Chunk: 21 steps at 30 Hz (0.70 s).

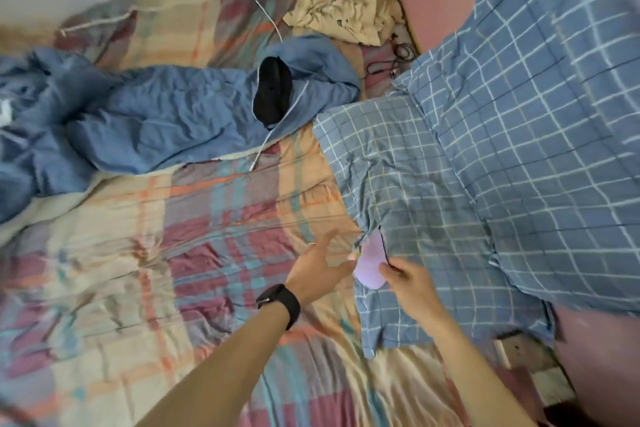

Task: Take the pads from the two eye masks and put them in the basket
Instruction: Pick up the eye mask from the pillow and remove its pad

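right hand (408, 279) gripping lilac eye mask (370, 263), left hand (320, 262) open beside it

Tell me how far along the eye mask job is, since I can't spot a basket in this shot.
Nothing looks finished: no basket is in view. In hand: the right hand grips a lilac eye mask at the checked blue pillowcase, and the open left hand reaches toward it. No pad shows outside it yet. Left: the black eye mask lies untouched on the blue blanket.
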### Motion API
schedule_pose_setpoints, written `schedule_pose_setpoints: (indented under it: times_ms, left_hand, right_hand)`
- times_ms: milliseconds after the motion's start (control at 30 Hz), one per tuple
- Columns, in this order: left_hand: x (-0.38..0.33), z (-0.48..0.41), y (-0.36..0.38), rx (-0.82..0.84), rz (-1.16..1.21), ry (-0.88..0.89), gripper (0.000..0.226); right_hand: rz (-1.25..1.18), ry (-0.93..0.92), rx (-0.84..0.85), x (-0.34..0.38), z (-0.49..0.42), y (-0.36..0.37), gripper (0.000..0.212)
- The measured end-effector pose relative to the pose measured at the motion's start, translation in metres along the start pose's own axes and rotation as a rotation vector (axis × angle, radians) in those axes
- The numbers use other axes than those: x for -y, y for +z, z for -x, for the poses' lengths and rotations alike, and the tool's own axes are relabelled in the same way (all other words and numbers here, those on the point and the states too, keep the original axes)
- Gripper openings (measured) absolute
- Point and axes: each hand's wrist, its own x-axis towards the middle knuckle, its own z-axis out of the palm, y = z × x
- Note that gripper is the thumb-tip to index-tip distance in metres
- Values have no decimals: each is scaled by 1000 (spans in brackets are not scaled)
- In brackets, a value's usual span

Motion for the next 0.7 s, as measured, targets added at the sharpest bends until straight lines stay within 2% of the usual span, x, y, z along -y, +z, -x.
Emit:
schedule_pose_setpoints:
  times_ms: [67, 100, 133, 200, 300, 367, 433, 467, 500, 533, 600, 633, 700]
  left_hand:
    - [4, 40, -25, 75, 169, -10, 80]
    - [11, 60, -36, 123, 238, -1, 74]
    - [19, 81, -46, 155, 286, 21, 60]
    - [35, 122, -65, 99, 340, 77, 32]
    - [61, 178, -93, -163, 407, 91, 41]
    - [78, 210, -118, -326, 489, 100, 48]
    - [97, 239, -150, -394, 640, 116, 45]
    - [105, 253, -167, -417, 734, 122, 40]
    - [115, 266, -184, -442, 827, 122, 38]
    - [124, 277, -201, -459, 892, 129, 42]
    - [139, 299, -227, -465, 927, 169, 49]
    - [143, 310, -236, -439, 927, 191, 47]
    - [147, 331, -245, -362, 899, 234, 38]
  right_hand:
    - [-227, 43, 79, 20, 48, 33, 18]
    - [-326, 69, 118, 29, 70, 49, 16]
    - [-400, 81, 143, 39, 91, 66, 16]
    - [-443, 35, 155, 58, 130, 94, 20]
    - [-186, -122, 155, 76, 179, 131, 19]
    - [12, -181, 164, 81, 206, 156, 26]
    - [159, -235, 106, 91, 232, 180, 35]
    - [124, -252, 83, 97, 245, 191, 38]
    - [-16, -235, 55, 103, 255, 199, 41]
    - [-268, -201, 26, 109, 264, 207, 42]
    - [-804, -108, 37, 118, 277, 223, 27]
    - [-974, -86, 66, 125, 284, 231, 19]
    - [-1115, -84, 125, 137, 295, 249, 7]
